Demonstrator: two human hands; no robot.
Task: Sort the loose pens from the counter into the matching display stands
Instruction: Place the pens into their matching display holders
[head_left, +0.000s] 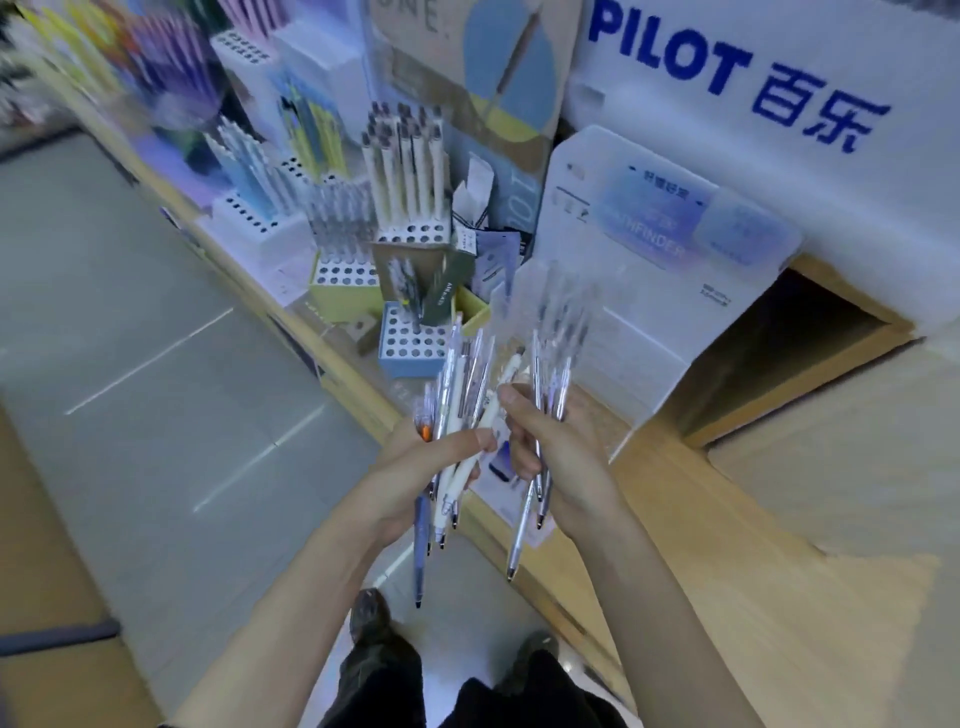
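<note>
My left hand (415, 467) grips a mixed bundle of pens (457, 410), white, clear and blue ones, tips pointing down over the counter edge. My right hand (556, 452) grips a smaller bunch of clear pens (545, 395), and its thumb touches a white pen of the left bundle. Both hands hover in front of the display stands. A blue stand (410, 345) with mostly vacant holes sits just beyond them. Behind it are a yellow stand (337, 291) with clear pens and a taller stand (410, 182) full of white pens.
A clear acrylic display (644, 260) stands right of the hands, under a white Pilot sign (737, 67). More stands with coloured pens (249, 171) line the wooden counter (675, 499) to the far left. Grey floor lies on the left, my feet below.
</note>
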